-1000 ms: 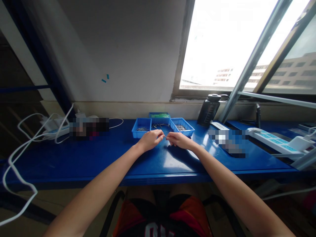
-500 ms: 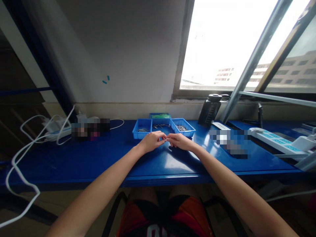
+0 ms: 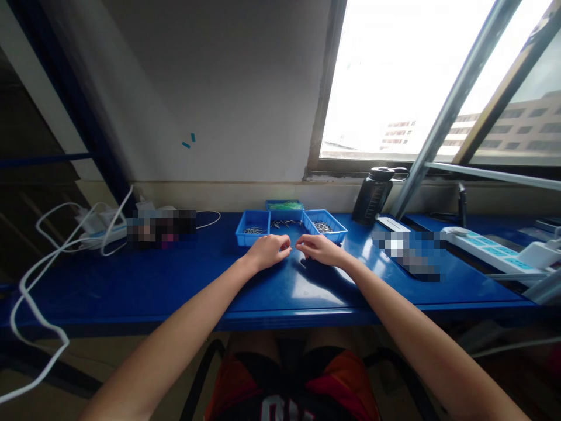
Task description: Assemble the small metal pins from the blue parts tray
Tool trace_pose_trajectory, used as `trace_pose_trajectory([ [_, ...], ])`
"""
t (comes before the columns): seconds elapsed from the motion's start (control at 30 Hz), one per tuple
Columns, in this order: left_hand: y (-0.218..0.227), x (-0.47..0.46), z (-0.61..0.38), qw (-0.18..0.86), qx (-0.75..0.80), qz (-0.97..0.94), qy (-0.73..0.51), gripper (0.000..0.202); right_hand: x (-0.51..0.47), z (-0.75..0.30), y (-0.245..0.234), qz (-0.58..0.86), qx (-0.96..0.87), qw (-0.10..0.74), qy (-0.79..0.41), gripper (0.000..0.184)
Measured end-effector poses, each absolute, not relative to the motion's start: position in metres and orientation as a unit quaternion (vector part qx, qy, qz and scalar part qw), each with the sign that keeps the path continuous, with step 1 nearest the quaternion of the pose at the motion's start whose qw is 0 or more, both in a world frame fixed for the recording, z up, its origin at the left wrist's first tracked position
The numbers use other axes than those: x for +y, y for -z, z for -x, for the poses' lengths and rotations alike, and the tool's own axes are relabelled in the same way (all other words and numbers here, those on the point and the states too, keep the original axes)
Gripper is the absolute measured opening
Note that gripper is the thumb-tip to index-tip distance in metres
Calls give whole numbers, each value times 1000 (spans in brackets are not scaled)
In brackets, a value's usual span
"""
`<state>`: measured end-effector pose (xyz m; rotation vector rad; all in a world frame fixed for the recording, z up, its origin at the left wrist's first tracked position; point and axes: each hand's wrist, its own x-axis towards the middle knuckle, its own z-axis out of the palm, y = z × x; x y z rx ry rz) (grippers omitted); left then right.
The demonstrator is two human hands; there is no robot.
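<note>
Above the blue table (image 3: 175, 286), my left hand (image 3: 270, 251) and my right hand (image 3: 321, 249) face each other with a narrow gap between the fingertips. Both are closed in a pinch; whatever they hold is too small to make out. Just beyond my left hand stands a blue tray (image 3: 240, 237) of small metal pieces (image 3: 254, 230). A second blue tray (image 3: 339, 235), also with metal pieces (image 3: 322, 226), stands beyond my right hand. Between the trays, several thin metal pieces (image 3: 284, 223) lie loose, and behind them a blue box (image 3: 284, 214) holds green strips (image 3: 284, 206).
A black bottle (image 3: 372, 196) stands at the back right by a metal post. Farther right lies a white power strip (image 3: 491, 248). White cables (image 3: 39, 316) hang over the left end of the table. Two blurred-out patches cover things on either side.
My hands have come slightly apart: the fingertips were together before, and now a small gap shows between them. The trays have not moved.
</note>
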<state>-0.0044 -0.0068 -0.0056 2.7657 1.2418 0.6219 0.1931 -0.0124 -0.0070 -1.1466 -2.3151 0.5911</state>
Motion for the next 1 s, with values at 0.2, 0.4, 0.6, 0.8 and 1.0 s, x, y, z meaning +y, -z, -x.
trace_pose_trajectory([
  [0.2,5,-8,4,22,412,-893,-181,26,-7,-194,13,443,-838,246,-201,27],
  [0.4,6,-8,5,14,422,-889,-177,25,-5,-195,13,454,-839,251,-166,25],
  [0.6,7,-5,6,7,435,-882,-180,23,-4,-196,13,453,-846,240,-148,21],
  [0.8,6,-4,6,4,432,-884,-178,23,-2,-198,14,453,-848,241,-131,17],
  [1.0,6,-5,6,-4,435,-882,-179,34,-3,-198,13,455,-846,248,-128,21],
])
